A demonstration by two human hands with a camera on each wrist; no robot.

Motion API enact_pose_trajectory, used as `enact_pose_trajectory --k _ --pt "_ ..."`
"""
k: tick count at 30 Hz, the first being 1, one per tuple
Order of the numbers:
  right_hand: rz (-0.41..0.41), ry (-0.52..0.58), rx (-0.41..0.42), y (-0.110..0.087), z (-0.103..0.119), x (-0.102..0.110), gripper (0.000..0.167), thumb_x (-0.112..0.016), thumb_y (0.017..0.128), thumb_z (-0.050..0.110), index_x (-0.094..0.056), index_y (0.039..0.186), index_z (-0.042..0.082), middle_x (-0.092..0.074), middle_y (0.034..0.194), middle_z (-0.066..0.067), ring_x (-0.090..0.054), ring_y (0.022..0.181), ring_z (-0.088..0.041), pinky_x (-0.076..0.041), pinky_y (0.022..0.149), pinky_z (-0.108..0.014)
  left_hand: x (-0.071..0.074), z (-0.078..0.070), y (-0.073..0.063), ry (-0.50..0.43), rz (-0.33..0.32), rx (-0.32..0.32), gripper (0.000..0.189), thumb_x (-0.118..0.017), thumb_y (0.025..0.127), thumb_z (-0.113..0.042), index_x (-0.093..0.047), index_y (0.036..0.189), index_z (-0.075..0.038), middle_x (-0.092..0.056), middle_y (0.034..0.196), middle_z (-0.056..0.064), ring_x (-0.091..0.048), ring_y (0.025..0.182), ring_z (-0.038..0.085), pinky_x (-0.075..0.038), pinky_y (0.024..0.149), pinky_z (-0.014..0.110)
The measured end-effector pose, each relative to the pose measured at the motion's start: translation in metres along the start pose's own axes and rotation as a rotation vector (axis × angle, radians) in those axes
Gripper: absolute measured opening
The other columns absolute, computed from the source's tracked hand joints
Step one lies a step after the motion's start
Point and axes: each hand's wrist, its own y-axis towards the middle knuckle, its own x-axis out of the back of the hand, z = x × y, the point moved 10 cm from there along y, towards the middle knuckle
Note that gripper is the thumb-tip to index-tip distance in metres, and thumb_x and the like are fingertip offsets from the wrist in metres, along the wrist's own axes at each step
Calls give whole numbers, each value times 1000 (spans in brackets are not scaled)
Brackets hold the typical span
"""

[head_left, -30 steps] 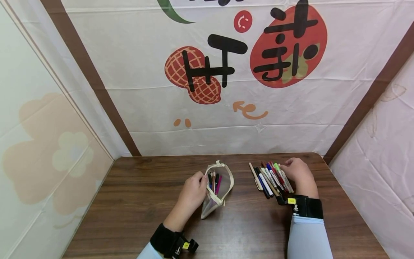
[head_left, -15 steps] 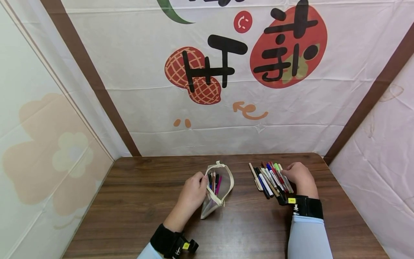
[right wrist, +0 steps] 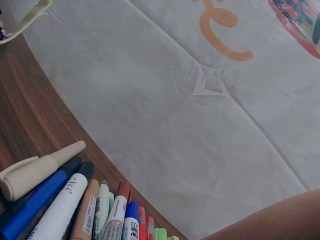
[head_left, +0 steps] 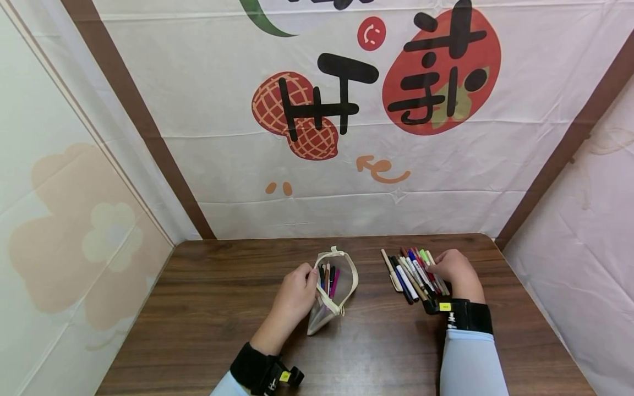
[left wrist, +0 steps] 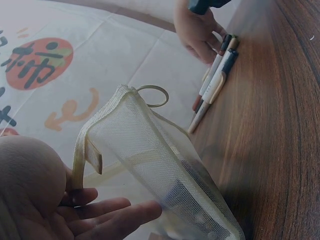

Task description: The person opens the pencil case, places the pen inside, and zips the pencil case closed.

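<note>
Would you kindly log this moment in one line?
left hand: pinches mesh pouch rim | right hand: at loose pens | pouch: open, writing tools inside

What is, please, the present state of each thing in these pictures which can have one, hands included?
Mesh pouch: open at the top, partly filled.
Pens inside: leaning within the pouch.
Loose pens: lying side by side on the table.
Cream pen: lying at their left edge, apparently capped.
Left hand: pinching the pouch's edge.
Right hand: at the loose pens' right side; grip unclear.
</note>
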Motion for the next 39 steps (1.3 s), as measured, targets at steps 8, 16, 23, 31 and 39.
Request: enact_pose_trajectory --k 8,16,23,31,39 --pt "2 -4 6 -9 6 1 40 -77 107 28 -78 120 -10 -77 124 -32 -76 104 -38 -65 93 -57 1 -1 0 -3 0 -5 30 -53 119 -16 -62 91 -9 -65 68 0 -57 60 12 -48 59 31" --pt "-9 -23 41 -8 9 1 29 -69 110 22 -78 97 -2 -76 101 -20 -70 90 -31 -62 86 -52 1 -1 0 -2 7 -8 30 -53 119 -16 -62 91 -9 -65 68 0 -57 60 11 -48 60 31" --pt "-62 4 37 -8 9 9 34 -64 113 21 -68 83 3 -67 81 -11 -62 74 -23 -55 71 -41 1 -1 1 -1 10 -10 30 -53 119 -16 -62 91 -9 -64 68 0 -56 61 11 -48 60 31" --pt "-126 38 62 -17 18 20 41 -62 113 24 -75 130 -11 -74 131 -35 -75 110 -44 -64 91 -58 1 0 0 11 -2 -15 31 -54 119 -16 -62 89 -10 -64 67 -1 -56 61 11 -48 62 31" --pt "-161 106 89 -24 44 19 46 -63 114 28 -69 142 -8 -71 139 -34 -72 117 -45 -63 95 -58 1 1 -1 14 -1 -13 31 -54 119 -17 -63 90 -11 -65 66 -2 -57 61 11 -48 62 31"
